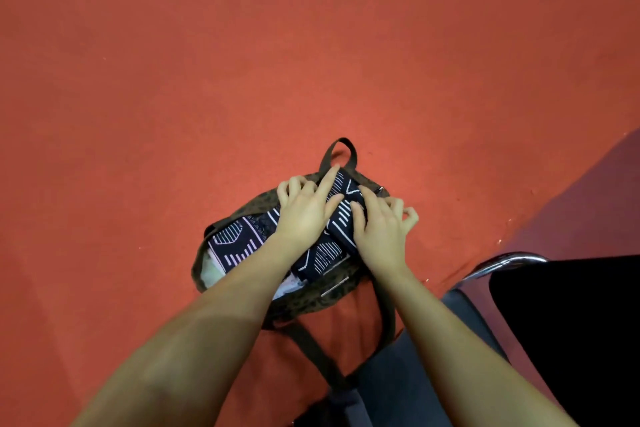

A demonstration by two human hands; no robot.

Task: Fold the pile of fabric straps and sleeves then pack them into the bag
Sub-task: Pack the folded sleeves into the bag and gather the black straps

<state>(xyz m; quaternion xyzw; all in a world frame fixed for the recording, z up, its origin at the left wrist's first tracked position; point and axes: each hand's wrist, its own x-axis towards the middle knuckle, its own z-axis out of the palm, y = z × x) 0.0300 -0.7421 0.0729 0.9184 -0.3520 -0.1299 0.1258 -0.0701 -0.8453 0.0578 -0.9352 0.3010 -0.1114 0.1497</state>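
Note:
A dark olive patterned bag (313, 302) lies open on the red floor, one strap looping at its far end and another trailing toward me. Inside it lie folded black sleeves with white and pink line patterns: one (233, 244) at the left, another (341, 218) at the far right end. My left hand (306, 210) rests on the right-hand sleeve, its index finger stretched along the sleeve's edge and the other fingers curled at the bag's rim. My right hand (381, 225) presses on the same sleeve from the right, its outer fingers loosely curled.
Red carpet (242, 62) surrounds the bag on all sides. A chair with a chrome frame (505, 262) and a black seat stands at the lower right, next to a darker purple strip of floor. Something pale shows inside the bag's left end.

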